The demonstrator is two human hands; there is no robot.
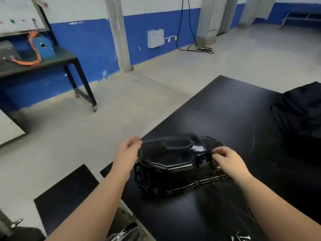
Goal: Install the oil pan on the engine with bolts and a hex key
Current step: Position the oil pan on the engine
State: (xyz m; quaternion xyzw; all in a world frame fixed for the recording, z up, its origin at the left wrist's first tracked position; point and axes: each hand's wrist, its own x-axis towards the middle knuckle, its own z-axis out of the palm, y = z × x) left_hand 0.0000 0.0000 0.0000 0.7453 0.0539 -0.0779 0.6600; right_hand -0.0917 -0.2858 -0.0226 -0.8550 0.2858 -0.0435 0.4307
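Oil pan (173, 159) lies on black table (225, 110), left grip (127, 152) and right grip (229, 160) clasping its ends.

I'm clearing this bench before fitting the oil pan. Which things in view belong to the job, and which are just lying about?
For the job: oil pan, gripped at its ends by the left hand and right hand; loose bolts at the black table edge.
Lying about: dark bundle on that table; blue part with orange cable on the far bench; coiled black cable.
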